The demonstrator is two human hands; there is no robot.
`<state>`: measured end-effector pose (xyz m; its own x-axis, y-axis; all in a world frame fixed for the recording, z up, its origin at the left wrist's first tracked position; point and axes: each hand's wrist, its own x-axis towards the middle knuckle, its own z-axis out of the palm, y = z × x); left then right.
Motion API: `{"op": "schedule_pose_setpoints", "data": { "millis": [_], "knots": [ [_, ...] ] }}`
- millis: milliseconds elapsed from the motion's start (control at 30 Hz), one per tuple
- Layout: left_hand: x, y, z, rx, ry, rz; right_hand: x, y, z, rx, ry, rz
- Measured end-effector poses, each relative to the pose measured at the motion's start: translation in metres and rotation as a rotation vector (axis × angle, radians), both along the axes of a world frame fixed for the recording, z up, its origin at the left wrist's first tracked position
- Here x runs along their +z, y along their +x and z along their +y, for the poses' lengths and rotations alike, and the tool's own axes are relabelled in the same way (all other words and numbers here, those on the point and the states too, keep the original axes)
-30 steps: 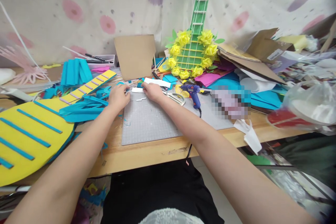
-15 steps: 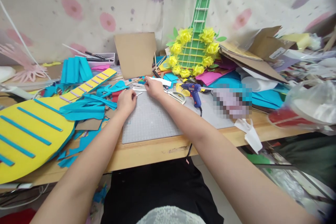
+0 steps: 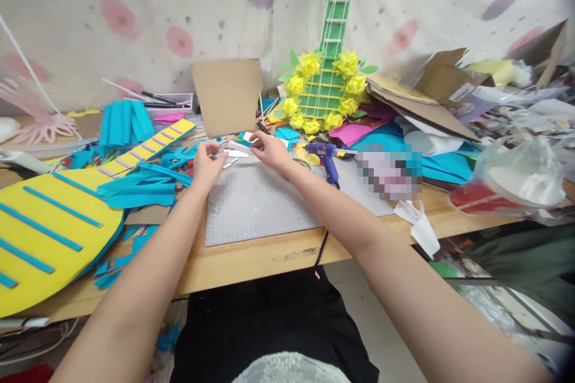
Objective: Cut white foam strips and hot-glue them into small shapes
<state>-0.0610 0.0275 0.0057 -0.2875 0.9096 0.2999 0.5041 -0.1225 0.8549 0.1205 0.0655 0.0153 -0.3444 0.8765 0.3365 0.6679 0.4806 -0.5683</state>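
Note:
My right hand (image 3: 271, 151) is over the far part of the grey cutting mat (image 3: 256, 203), thumb and fingers pinched on a white strip (image 3: 241, 147) that points to the left. To its left, my left hand (image 3: 208, 167) has its thumb and fingers apart, with nothing plainly between them. Small white pieces (image 3: 230, 163) lie on the mat beside the left thumb. Behind the right wrist, a scissors handle (image 3: 305, 164) shows only in part. A blue glue gun (image 3: 327, 163) rests on the mat to the right.
A yellow guitar shape (image 3: 54, 221) with blue strips lies at left, among blue scraps (image 3: 139, 182). Behind stand a cardboard piece (image 3: 227, 96) and a green guitar (image 3: 330, 72) with yellow flowers. Paper and cardboard (image 3: 426, 102) crowd the right, near a plastic tub (image 3: 494, 191).
My left hand has opened and drawn left, away from the small white pieces. The right hand now pinches a white strip above the mat. The view has shifted slightly.

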Motion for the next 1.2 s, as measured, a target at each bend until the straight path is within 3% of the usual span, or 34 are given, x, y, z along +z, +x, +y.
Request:
{"op": "schedule_pose_setpoints", "data": {
  "millis": [133, 400, 600, 833, 1200],
  "knots": [
    [0.013, 0.003, 0.006, -0.2, -0.106, -0.276, -0.002, 0.003, -0.001, 0.083, -0.142, 0.144],
    [0.014, 0.006, 0.005, -0.215, -0.231, -0.333, -0.008, -0.002, 0.003, 0.225, -0.523, 0.436],
    [0.017, 0.006, 0.007, -0.165, -0.248, -0.358, -0.01, -0.014, 0.005, 0.14, -0.523, 0.439],
    [0.023, -0.006, 0.005, -0.186, -0.296, -0.55, -0.008, -0.017, 0.006, 0.163, -0.57, 0.484],
    [0.03, -0.009, -0.001, -0.117, -0.307, -0.508, -0.009, -0.014, 0.011, 0.186, -0.625, 0.495]
  ]
}}
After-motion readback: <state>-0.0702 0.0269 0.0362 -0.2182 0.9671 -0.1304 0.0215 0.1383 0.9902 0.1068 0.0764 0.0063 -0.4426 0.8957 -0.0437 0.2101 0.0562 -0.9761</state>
